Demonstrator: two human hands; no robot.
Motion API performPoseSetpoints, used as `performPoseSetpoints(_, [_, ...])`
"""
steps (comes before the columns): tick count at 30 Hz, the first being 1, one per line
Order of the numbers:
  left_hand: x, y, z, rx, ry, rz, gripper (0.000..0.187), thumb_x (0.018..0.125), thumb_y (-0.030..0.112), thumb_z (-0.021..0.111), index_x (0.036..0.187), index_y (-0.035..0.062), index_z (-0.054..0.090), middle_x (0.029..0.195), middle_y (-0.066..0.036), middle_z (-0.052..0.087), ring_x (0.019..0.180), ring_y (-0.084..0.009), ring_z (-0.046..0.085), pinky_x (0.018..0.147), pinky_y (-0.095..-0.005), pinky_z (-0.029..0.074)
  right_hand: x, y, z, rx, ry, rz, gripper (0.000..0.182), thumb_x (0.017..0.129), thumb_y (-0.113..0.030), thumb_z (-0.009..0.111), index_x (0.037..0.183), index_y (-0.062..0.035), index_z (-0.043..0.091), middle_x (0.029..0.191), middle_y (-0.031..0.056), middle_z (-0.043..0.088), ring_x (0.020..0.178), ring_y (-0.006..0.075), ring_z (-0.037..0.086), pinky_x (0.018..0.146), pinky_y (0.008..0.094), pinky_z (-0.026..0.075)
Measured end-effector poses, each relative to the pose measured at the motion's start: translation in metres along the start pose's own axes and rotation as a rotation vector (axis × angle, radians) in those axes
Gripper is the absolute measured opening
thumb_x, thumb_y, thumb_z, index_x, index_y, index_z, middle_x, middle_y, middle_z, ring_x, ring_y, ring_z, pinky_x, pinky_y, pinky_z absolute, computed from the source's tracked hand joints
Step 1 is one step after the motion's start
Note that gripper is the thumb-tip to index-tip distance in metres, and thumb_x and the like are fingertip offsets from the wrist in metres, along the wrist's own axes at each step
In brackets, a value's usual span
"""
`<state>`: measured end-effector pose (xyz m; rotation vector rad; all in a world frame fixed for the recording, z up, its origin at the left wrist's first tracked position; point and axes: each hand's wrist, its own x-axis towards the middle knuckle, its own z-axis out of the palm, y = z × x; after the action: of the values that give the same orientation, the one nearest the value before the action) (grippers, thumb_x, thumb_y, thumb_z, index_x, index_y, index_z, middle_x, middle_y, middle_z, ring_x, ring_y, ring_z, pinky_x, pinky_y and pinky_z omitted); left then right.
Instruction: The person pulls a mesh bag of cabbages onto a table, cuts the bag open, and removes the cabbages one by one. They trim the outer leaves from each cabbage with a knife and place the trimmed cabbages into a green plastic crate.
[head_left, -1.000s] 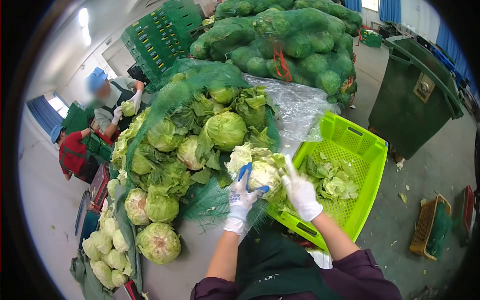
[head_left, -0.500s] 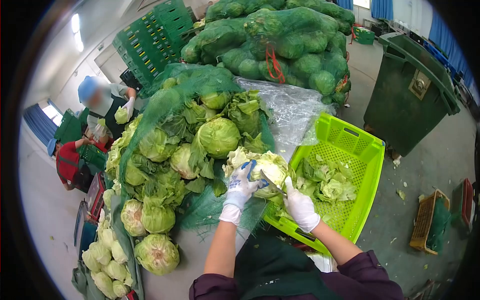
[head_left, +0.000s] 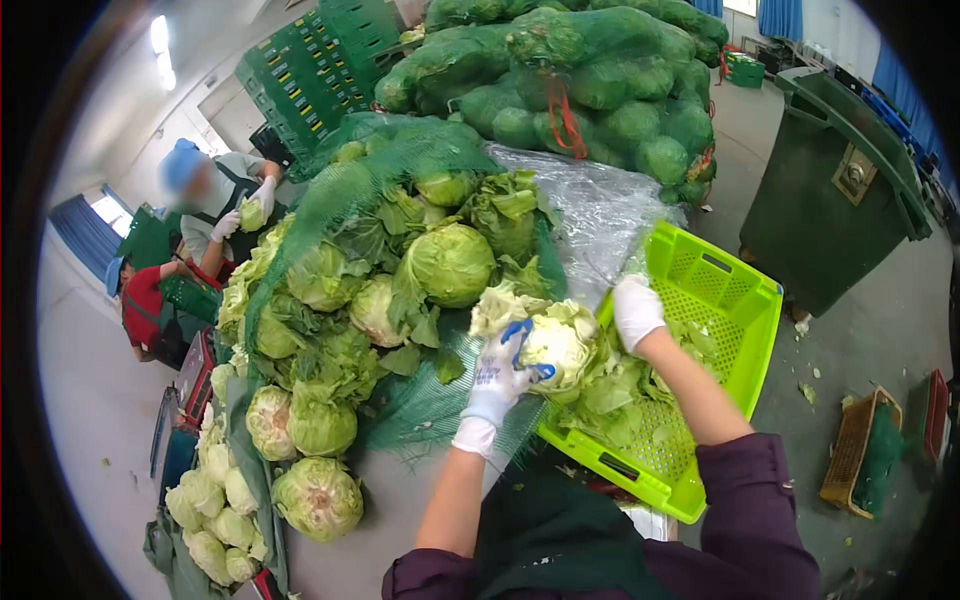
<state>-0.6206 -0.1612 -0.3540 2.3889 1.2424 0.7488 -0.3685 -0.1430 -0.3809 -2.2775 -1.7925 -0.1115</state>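
Observation:
My left hand (head_left: 500, 372), in a white and blue glove, grips a partly trimmed cabbage (head_left: 556, 348) near the edge of the lime-green crate (head_left: 765, 300). Over the crate's near-left part is my right hand (head_left: 636, 308), gloved in white, its fingers curled; whatever it may hold is hidden. Loose leaves (head_left: 610, 398) lie in the crate below it. To the left of my hands, whole cabbages (head_left: 452, 264) are heaped inside an opened green net (head_left: 330, 210).
Full net sacks (head_left: 620, 90) are stacked behind clear plastic film (head_left: 590, 205). A green bin (head_left: 835, 190) stands at right, with a brown basket (head_left: 850, 455) on the floor. Two co-workers (head_left: 240, 175) are at left, near stacked green crates (head_left: 310, 75). Trimmed cabbages (head_left: 215, 510) lie at lower left.
My right hand has moved up and away from the cabbage, over the crate. The knife blade seen at the cabbage earlier no longer shows. A co-worker's hands have come together around a cabbage.

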Motion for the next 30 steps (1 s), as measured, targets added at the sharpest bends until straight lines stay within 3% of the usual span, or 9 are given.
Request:
performPoseSetpoints(1, [-0.004, -0.005, 0.000, 0.004, 0.000, -0.002, 0.070, 0.064, 0.020, 0.077, 0.127, 0.0054, 0.052, 0.122, -0.021, 0.055, 0.114, -0.0339, 0.053, 0.097, -0.0378, 0.043, 0.006, 0.017, 0.013, 0.066, 0.010, -0.124, 0.025, 0.083, -0.009, 0.053, 0.100, 0.0095, 0.056, 0.071, 0.0186, 0.065, 0.064, 0.0325, 0.067, 0.058, 0.0412, 0.055])
performPoseSetpoints(5, [-0.005, -0.012, 0.005, -0.068, -0.040, -0.063, 0.074, 0.062, 0.012, 0.078, 0.129, 0.0043, 0.049, 0.126, -0.020, 0.053, 0.115, -0.0329, 0.053, 0.098, -0.0371, 0.044, -0.040, -0.021, -0.045, 0.334, -0.168, -0.158, 0.050, 0.094, -0.034, 0.049, 0.127, 0.0032, 0.039, 0.069, 0.0215, 0.062, 0.062, 0.0370, 0.063, 0.055, 0.0458, 0.050])
performPoseSetpoints(10, [-0.001, -0.014, 0.007, -0.123, 0.007, -0.062, 0.074, 0.060, 0.012, 0.077, 0.128, 0.0017, 0.049, 0.124, -0.019, 0.055, 0.115, -0.0311, 0.054, 0.100, -0.0360, 0.042, -0.114, -0.049, -0.038, 0.392, -0.091, -0.133, 0.068, 0.095, -0.038, 0.047, 0.146, -0.0057, 0.017, 0.064, 0.0176, 0.061, 0.054, 0.0352, 0.059, 0.050, 0.0447, 0.047])
performPoseSetpoints(17, [0.011, -0.011, -0.003, -0.170, -0.044, -0.118, 0.070, 0.062, 0.018, 0.078, 0.125, 0.0041, 0.053, 0.121, -0.018, 0.056, 0.113, -0.0300, 0.054, 0.096, -0.0352, 0.043, -0.123, -0.039, -0.035, 0.235, -0.114, -0.251, 0.074, 0.092, -0.035, 0.052, 0.148, -0.0068, 0.013, 0.057, 0.0131, 0.056, 0.044, 0.0284, 0.055, 0.041, 0.0406, 0.044])
performPoseSetpoints(19, [0.012, -0.011, -0.003, -0.150, -0.087, -0.161, 0.070, 0.063, 0.022, 0.078, 0.126, 0.0048, 0.052, 0.122, -0.018, 0.055, 0.114, -0.0300, 0.054, 0.097, -0.0353, 0.043, -0.119, -0.039, -0.026, 0.085, -0.035, -0.329, 0.073, 0.092, -0.041, 0.049, 0.141, 0.0071, 0.023, 0.058, 0.0110, 0.056, 0.044, 0.0250, 0.055, 0.041, 0.0403, 0.045])
performPoseSetpoints(20, [0.013, -0.013, -0.002, -0.150, -0.085, -0.162, 0.070, 0.063, 0.022, 0.078, 0.126, 0.0048, 0.052, 0.122, -0.018, 0.055, 0.114, -0.0300, 0.054, 0.097, -0.0353, 0.043, -0.113, -0.038, -0.023, 0.085, -0.034, -0.331, 0.073, 0.092, -0.041, 0.049, 0.141, 0.0071, 0.023, 0.058, 0.0110, 0.056, 0.044, 0.0250, 0.055, 0.041, 0.0403, 0.045])
performPoseSetpoints(23, [0.003, -0.018, 0.002, -0.122, -0.070, -0.121, 0.072, 0.064, 0.027, 0.078, 0.128, 0.0063, 0.052, 0.124, -0.017, 0.055, 0.115, -0.0302, 0.053, 0.098, -0.0359, 0.042, -0.082, -0.019, -0.008, 0.065, 0.086, -0.021, 0.057, 0.095, -0.037, 0.046, 0.128, 0.0092, 0.042, 0.053, 0.0091, 0.056, 0.043, 0.0256, 0.057, 0.042, 0.0396, 0.047])
performPoseSetpoints(25, [0.000, -0.015, -0.001, -0.157, -0.048, -0.138, 0.074, 0.063, 0.029, 0.079, 0.129, 0.0071, 0.051, 0.125, -0.017, 0.054, 0.117, -0.0301, 0.052, 0.099, -0.0367, 0.041, -0.074, 0.004, -0.002, 0.210, 0.107, 0.016, 0.056, 0.095, -0.037, 0.046, 0.127, 0.0097, 0.042, 0.056, 0.0126, 0.059, 0.045, 0.0286, 0.058, 0.043, 0.0402, 0.047])
performPoseSetpoints(30, [0.008, -0.015, -0.001, -0.196, -0.069, -0.168, 0.073, 0.064, 0.027, 0.076, 0.129, 0.0068, 0.051, 0.123, -0.017, 0.056, 0.116, -0.0298, 0.052, 0.099, -0.0382, 0.042, -0.114, -0.019, -0.027, 0.308, -0.182, -0.255, 0.054, 0.095, -0.043, 0.043, 0.134, -0.0058, 0.041, 0.063, 0.0193, 0.062, 0.055, 0.0371, 0.061, 0.051, 0.0471, 0.048])
